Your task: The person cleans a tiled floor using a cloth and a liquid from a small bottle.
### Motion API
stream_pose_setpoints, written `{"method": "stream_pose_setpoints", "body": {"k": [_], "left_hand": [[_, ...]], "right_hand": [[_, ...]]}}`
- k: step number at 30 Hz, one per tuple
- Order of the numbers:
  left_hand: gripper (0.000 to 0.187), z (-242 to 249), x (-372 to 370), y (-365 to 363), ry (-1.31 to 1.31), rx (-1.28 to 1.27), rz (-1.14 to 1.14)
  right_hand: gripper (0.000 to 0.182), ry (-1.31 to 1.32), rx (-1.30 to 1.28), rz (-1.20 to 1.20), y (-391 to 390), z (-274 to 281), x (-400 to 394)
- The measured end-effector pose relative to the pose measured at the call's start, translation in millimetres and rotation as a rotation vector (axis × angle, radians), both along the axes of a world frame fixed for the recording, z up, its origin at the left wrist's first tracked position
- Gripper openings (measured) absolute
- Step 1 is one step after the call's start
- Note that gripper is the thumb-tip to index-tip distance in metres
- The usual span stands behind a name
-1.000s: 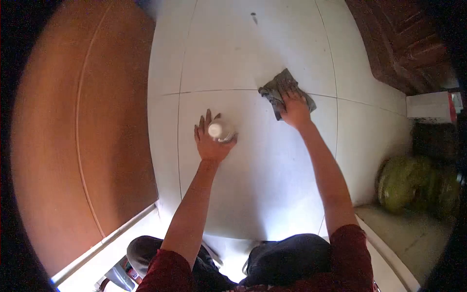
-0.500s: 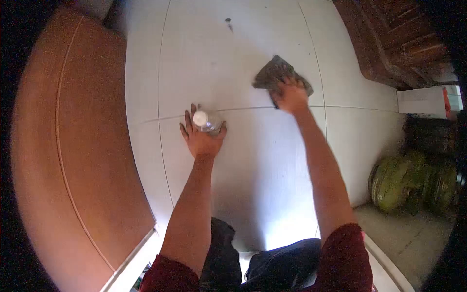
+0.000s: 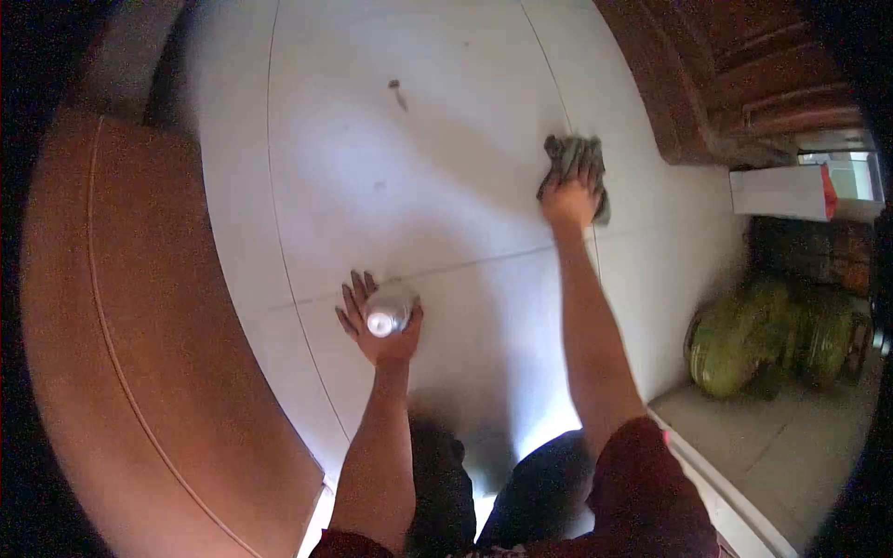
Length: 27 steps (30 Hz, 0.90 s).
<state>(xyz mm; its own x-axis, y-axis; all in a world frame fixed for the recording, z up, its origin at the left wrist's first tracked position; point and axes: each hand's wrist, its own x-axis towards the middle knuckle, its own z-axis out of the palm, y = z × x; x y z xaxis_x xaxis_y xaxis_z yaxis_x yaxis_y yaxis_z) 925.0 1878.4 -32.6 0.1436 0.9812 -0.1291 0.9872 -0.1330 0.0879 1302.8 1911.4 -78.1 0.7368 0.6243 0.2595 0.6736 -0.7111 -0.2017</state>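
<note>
My left hand (image 3: pixel 386 339) rests low on the white tiled floor (image 3: pixel 446 195), its fingers spread. A clear bottle (image 3: pixel 398 296) with a white cap (image 3: pixel 379 324) sits between its thumb and fingers, cap towards me. My right hand (image 3: pixel 571 200) is further forward and to the right. It presses a crumpled dark grey-green cloth (image 3: pixel 579 153) onto the tiles, fingers laid over it. The cloth's underside is hidden. Ahead, between the two arms' reach, a small dark smudge (image 3: pixel 398 93) marks the floor.
A brown wooden panel (image 3: pixel 158 307) runs along the left. Dark carved wooden furniture (image 3: pixel 726 84) stands at the upper right, above a white box (image 3: pixel 781 192). Green gas cylinders (image 3: pixel 735 344) sit on a lower floor at right, past a pale edge (image 3: pixel 716 479).
The view has shifted, so the smudge and the left hand with its bottle appear lower. My right hand has slid the cloth further right, and the cloth looks more bunched up.
</note>
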Motion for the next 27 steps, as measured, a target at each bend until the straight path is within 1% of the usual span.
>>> {"method": "stream_pose_setpoints", "body": {"k": [2, 4, 5, 6, 7, 8, 9, 10, 11, 12, 14, 16, 17, 20, 21, 23, 24, 25, 26, 27], "left_hand": [[0.101, 1.8, -3.1, 2.0, 0.066, -0.036, -0.01], [0.101, 0.2, -4.1, 5.4, 0.072, -0.065, -0.012], [0.101, 1.1, -6.1, -0.2, 0.079, -0.072, -0.018], [0.1, -0.5, -5.7, -1.1, 0.082, -0.09, -0.015], [0.105, -7.6, -9.0, -3.7, 0.127, -0.015, -0.069], [0.106, -11.7, -8.6, -5.7, 0.101, -0.025, -0.076], [0.106, -15.3, -8.1, -7.7, 0.071, -0.032, -0.081], [0.107, -14.1, -10.3, -5.3, 0.049, -0.028, -0.082], [0.108, -11.0, -11.2, -3.7, 0.08, -0.042, -0.095], [0.108, -8.4, -4.0, -0.1, 0.106, -0.056, -0.105], [0.107, -7.2, -6.5, -6.6, 0.133, -0.072, -0.12], [0.105, -7.3, -7.2, -7.3, 0.149, -0.091, -0.134], [0.106, 1.7, -5.9, -2.8, 0.082, -0.114, -0.144], [0.108, -2.7, -9.6, -3.9, 0.031, -0.062, -0.162], [0.11, -3.2, -9.1, -7.2, 0.047, -0.1, -0.165], [0.113, -5.5, -16.6, -6.1, 0.092, -0.154, -0.175], [0.114, -9.1, -22.2, -4.8, 0.082, -0.133, -0.186], [0.114, -14.2, -28.1, -3.1, 0.073, -0.108, -0.2], [0.115, -22.5, -35.8, -10.9, 0.056, -0.091, -0.209], [0.113, -31.2, -46.0, -24.0, 0.533, 0.18, -0.46]], "right_hand": [[0.066, 0.037, -0.196, -0.013, 29.6, 2.9, -16.1], [0.063, 0.071, -0.449, 0.511, 37.2, 18.3, 9.1], [0.06, 0.148, -0.509, 0.605, 30.4, 30.4, 28.2], [0.061, 0.179, -0.273, 0.582, 29.1, 27.3, 43.3], [0.062, 0.126, -0.206, 0.255, 37.9, 8.8, 35.8], [0.064, 0.063, -0.146, -0.078, 53.8, -1.5, 12.8], [0.068, 0.082, -0.238, -0.206, 68.4, -6.6, -20.3], [0.065, 0.2, -0.352, -0.047, 80.4, -5.7, -51.0], [0.062, 0.319, -0.447, 0.112, 85.1, 0.6, -73.8], [0.063, 0.229, -0.455, 0.542, 82.8, 6.4, -83.6], [0.061, 0.373, -0.293, 0.579, 72.2, 27.3, -78.7], [0.061, 0.2, 0.136, -0.013, 81.4, -7.4, -91.5], [0.064, 0.133, 0.103, -0.273, 103.0, 10.7, -86.2], [0.066, 0.148, -0.112, -0.192, 109.9, 29.4, -83.8], [0.068, 0.181, -0.206, -0.213, 110.8, 26.2, -82.7], [0.069, 0.137, -0.227, -0.228, 111.9, 26.1, -81.6], [0.07, 0.12, -0.224, -0.238, 114.4, 23.3, -85.2], [0.07, 0.198, -0.299, -0.266, 113.3, 21.6, -86.7], [0.071, 0.185, -0.282, -0.263, 115.2, 25.4, -90.0], [0.068, 0.168, -0.248, -0.257, 116.8, 22.6, -90.0]]}}
